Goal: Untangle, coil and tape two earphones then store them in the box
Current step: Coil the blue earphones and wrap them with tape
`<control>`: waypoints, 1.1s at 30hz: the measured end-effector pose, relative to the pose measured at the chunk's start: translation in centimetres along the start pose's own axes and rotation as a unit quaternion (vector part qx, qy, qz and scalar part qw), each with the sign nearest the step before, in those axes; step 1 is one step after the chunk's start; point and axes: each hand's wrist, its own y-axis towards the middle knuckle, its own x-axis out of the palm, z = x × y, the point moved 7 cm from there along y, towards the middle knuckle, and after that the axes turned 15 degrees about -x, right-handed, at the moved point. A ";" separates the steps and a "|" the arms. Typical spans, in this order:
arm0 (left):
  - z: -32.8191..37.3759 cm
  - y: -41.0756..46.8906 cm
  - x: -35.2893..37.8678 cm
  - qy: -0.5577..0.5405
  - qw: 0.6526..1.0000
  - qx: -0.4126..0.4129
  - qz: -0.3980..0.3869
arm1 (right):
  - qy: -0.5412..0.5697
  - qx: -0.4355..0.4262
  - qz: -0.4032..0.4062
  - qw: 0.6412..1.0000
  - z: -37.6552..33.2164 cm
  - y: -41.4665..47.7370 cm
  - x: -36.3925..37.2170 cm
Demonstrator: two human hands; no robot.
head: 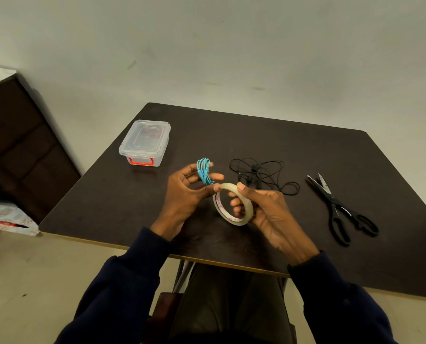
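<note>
Gripping coiled blue earphone [204, 171] beside glossy tape ring [233, 204].

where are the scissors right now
In the head view the scissors lie on the right side of the table, blades slightly apart, just right of the tangled black earphones.

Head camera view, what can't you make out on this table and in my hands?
Tape roll: free end, too small, under fingertips of the left hand, head view.
Blue earphones: earbuds, hidden inside the coil and behind fingers.
Clear box: contents, blurred by its lid.
Black earphones: knots, cable too thin to trace.
</note>
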 end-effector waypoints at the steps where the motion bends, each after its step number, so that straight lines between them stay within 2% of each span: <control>1: -0.2 -0.1 0.0 -0.013 1.000 -0.004 0.004 | 0.021 0.011 0.013 1.000 0.0 -0.1 0.0; 6: -0.7 -0.5 0.3 -0.021 0.999 -0.009 0.025 | 0.096 0.051 0.046 0.993 -0.4 -0.6 0.2; 11: -0.8 -1.1 1.8 0.052 0.998 0.023 -0.011 | 0.147 0.082 0.164 0.972 -0.1 -0.5 -0.5; 14: -0.7 -1.4 2.9 0.086 0.995 0.049 -0.005 | 0.164 0.084 0.158 0.970 0.2 -0.5 -0.4; 18: -0.1 -1.1 3.1 0.077 0.994 0.072 0.021 | 0.183 0.071 0.162 0.967 0.1 -0.8 -0.5; 25: -0.7 0.1 2.7 0.096 0.994 0.053 0.003 | 0.212 0.102 0.154 0.960 0.3 -1.5 -0.4; 28: -1.2 0.4 2.3 0.097 0.994 0.046 0.005 | 0.147 0.103 0.121 0.976 0.5 -1.8 -0.8; 30: -1.2 0.7 2.1 0.094 0.995 0.038 0.005 | 0.010 0.054 0.095 0.994 -0.3 -2.0 -2.0; 31: -1.2 0.8 2.0 0.093 0.995 0.032 0.003 | -0.101 0.001 0.089 0.991 -1.2 -2.0 -3.0; 33: -0.9 1.0 1.8 0.097 0.995 0.028 -0.007 | -0.310 -0.133 0.091 0.937 -3.6 -1.8 -4.2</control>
